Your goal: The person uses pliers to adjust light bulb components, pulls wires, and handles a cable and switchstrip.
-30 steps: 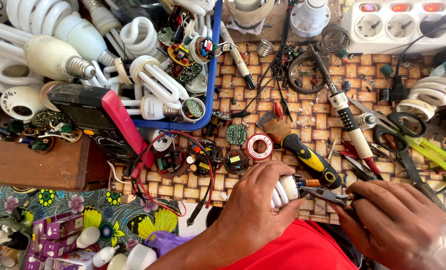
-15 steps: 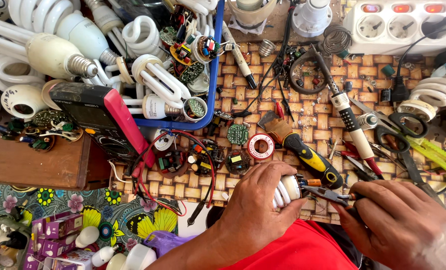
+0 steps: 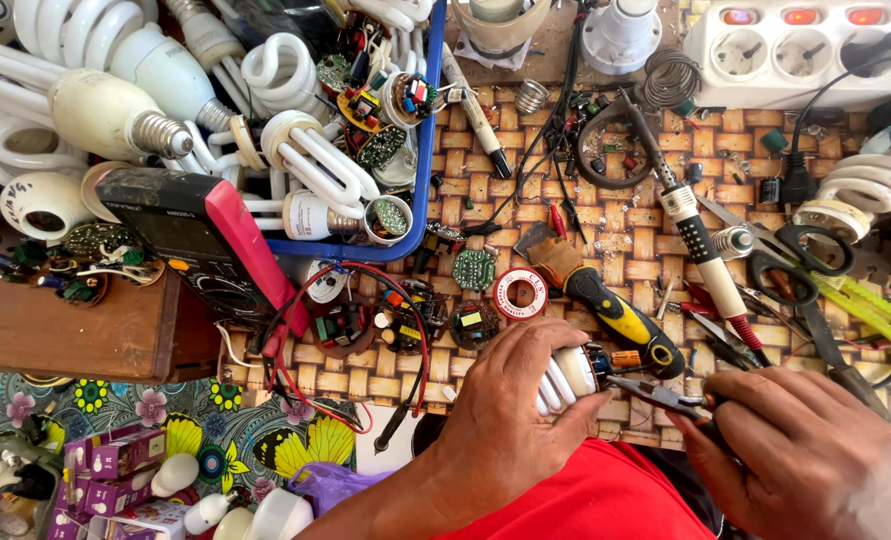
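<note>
Lamp (image 3: pixel 565 378) gripped in left hand (image 3: pixel 510 400), right hand (image 3: pixel 805 450) apparently holding pliers (image 3: pixel 655 392)

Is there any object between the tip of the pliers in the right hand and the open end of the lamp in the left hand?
Nothing visible. The pliers in the right hand already reach the open end of the lamp that the left hand grips.

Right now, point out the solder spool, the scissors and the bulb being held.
solder spool (image 3: pixel 520 293), head view, on its round white and red face.
scissors (image 3: pixel 800 262), head view, on the black finger loops.
bulb (image 3: pixel 563 380), head view, on the white tubes showing beside the left hand (image 3: pixel 510 400).
</note>
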